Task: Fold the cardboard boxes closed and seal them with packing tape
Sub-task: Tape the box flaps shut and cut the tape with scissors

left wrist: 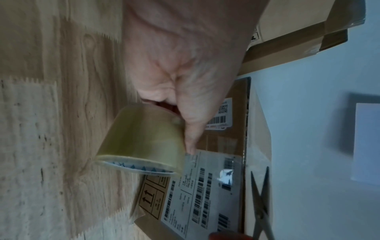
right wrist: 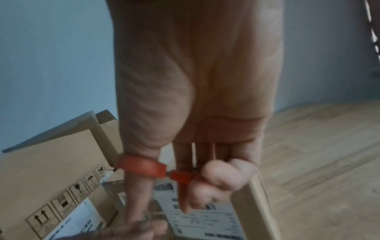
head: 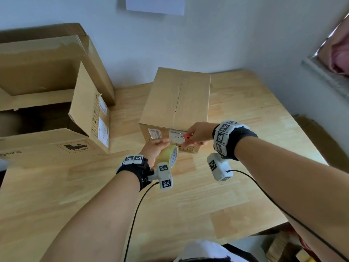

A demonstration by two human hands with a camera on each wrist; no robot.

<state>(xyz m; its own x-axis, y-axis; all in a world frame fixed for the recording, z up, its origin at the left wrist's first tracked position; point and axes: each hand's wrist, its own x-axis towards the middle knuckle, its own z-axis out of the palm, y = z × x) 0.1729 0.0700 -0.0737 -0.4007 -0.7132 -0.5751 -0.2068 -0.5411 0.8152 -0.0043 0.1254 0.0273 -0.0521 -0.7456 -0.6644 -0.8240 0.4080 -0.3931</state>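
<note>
Boxes: an open box (head: 47,103) stands at the surface's (head: 245,167) left edge, the closed box (head: 177,104) mid-surface toward the far edge. Against its near face, the left hand (head: 154,151) grips the tape roll (head: 169,155); tape stretches rightward to the scissors (head: 188,137) gripped by the right hand (head: 200,132), blades apart, nearer the strip.

Wood desk (head: 245,114) in front of me, white sheet (head: 154,4) on the wall, pink cloth (head: 340,59) far right.

Plain packing room: wooden table (head: 236,120), bare pale wall (head: 245,35), stacked labelled cardboard boxes (head: 56,72).
</note>
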